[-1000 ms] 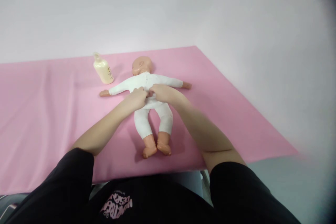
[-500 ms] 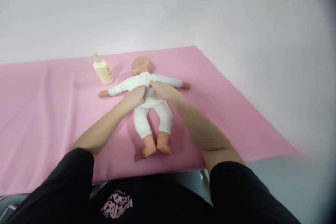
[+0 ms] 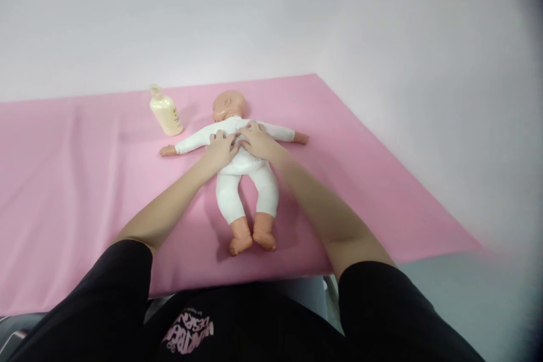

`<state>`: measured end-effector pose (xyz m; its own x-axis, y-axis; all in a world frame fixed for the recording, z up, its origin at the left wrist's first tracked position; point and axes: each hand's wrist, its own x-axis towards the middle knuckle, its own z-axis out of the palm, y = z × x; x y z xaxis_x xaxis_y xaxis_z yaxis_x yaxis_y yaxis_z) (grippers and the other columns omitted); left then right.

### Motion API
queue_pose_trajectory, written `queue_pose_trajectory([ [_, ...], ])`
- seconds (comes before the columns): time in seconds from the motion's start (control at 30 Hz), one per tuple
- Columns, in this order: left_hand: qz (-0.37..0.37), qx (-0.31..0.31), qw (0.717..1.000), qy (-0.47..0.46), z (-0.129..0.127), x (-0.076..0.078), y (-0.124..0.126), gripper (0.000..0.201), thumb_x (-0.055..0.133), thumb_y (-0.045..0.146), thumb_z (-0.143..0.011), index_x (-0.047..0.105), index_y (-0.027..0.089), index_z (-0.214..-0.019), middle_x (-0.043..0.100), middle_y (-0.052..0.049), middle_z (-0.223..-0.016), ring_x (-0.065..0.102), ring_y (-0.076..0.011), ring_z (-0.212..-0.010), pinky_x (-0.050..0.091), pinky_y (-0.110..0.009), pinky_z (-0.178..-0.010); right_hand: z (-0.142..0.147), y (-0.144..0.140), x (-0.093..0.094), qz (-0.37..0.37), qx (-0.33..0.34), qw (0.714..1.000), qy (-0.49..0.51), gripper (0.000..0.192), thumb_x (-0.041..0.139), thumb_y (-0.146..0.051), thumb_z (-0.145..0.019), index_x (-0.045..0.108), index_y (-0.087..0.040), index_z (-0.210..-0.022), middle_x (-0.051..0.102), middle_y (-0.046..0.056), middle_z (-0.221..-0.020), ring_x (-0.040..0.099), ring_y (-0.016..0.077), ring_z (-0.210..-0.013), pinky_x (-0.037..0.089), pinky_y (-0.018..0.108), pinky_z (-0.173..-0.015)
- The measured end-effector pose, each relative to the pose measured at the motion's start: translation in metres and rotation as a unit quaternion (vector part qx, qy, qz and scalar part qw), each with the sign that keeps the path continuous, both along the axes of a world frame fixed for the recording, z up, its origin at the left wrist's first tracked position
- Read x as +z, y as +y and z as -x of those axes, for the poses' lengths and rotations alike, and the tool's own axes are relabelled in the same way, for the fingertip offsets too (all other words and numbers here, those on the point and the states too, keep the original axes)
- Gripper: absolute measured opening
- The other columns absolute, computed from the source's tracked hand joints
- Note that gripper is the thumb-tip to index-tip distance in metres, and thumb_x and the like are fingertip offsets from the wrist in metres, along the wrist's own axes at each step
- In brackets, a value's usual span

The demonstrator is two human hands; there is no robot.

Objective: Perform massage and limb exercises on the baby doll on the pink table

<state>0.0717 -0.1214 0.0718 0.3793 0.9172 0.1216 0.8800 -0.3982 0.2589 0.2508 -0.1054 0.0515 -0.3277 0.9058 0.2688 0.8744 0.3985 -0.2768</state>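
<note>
Resting left hand (image 3: 221,147) and right hand (image 3: 255,142) flat, fingers spread, on doll (image 3: 246,181); cream bottle (image 3: 165,112) standing, apparently clear, far-left on pink table (image 3: 85,181).

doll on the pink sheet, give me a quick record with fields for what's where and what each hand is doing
doll: baby doll in a white suit, lying flat with arms spread, head away from the person
surface: pink sheet spread under it
left hand: left hand lies flat on the doll's chest, fingers spread
right hand: right hand flat on the chest beside the left, touching it
bottle: cream bottle, upright on the sheet, left of the doll's head, apart from it
sleeves: black sleeves on the person
</note>
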Motion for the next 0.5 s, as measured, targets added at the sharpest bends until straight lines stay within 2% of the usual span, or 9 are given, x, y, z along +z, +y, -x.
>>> queue_pose_trajectory([
  [0.1,-0.017,0.016,1.0,-0.007,0.0,-0.001,0.001,0.032,0.049,0.045,-0.103,0.065,0.023,-0.122,0.054,-0.016,-0.131,0.05,-0.0382,-0.121,0.052,-0.051,-0.091,-0.001,0.003,-0.001,-0.007,0.014,1.0,0.009,0.036,0.049,-0.031,-0.102,0.064,-0.021,-0.132,0.054,0.017,-0.134,0.052,0.0341,-0.127,0.046,0.051,-0.108],
  [0.2,-0.014,0.02,1.0,-0.019,0.001,-0.001,0.002,0.031,0.051,0.042,-0.103,0.064,0.02,-0.12,0.058,-0.015,-0.13,0.052,-0.0358,-0.12,0.052,-0.05,-0.095,-0.001,0.006,-0.001,-0.028,0.014,1.0,0.006,0.033,0.045,-0.03,-0.103,0.067,-0.019,-0.125,0.06,0.015,-0.126,0.056,0.0314,-0.116,0.047,0.049,-0.106],
  [0.3,-0.01,0.021,0.999,-0.045,0.003,-0.003,0.006,0.047,0.053,0.043,-0.102,0.052,0.018,-0.141,0.059,-0.016,-0.138,0.052,-0.0361,-0.125,0.049,-0.05,-0.1,-0.002,0.009,-0.004,-0.037,0.003,0.999,0.02,0.034,0.042,-0.027,-0.103,0.065,-0.016,-0.125,0.064,0.015,-0.125,0.056,0.0318,-0.114,0.046,0.048,-0.107],
  [0.37,-0.012,0.02,0.998,-0.052,0.005,-0.005,0.01,0.062,0.053,0.044,-0.101,0.039,0.018,-0.156,0.056,-0.017,-0.146,0.05,-0.0381,-0.13,0.046,-0.051,-0.105,-0.003,0.012,-0.006,-0.041,0.002,0.999,0.033,0.039,0.043,-0.027,-0.102,0.061,-0.015,-0.135,0.064,0.015,-0.131,0.055,0.033,-0.116,0.045,0.049,-0.108],
  [0.43,-0.01,0.017,0.999,-0.047,0.006,-0.007,0.014,0.069,0.05,0.046,-0.102,0.033,0.017,-0.162,0.054,-0.018,-0.15,0.05,-0.0396,-0.132,0.043,-0.053,-0.109,-0.004,0.015,-0.01,-0.044,0.004,0.998,0.038,0.047,0.043,-0.028,-0.102,0.055,-0.016,-0.146,0.061,0.016,-0.136,0.055,0.0335,-0.118,0.043,0.051,-0.111],
  [0.5,-0.009,0.014,0.999,-0.04,0.007,-0.009,0.017,0.069,0.047,0.048,-0.103,0.034,0.016,-0.163,0.054,-0.019,-0.151,0.051,-0.0401,-0.131,0.042,-0.054,-0.111,-0.004,0.018,-0.014,-0.039,-0.002,0.999,0.035,0.051,0.042,-0.03,-0.103,0.051,-0.02,-0.153,0.06,0.016,-0.136,0.054,0.0334,-0.12,0.042,0.052,-0.112],
])
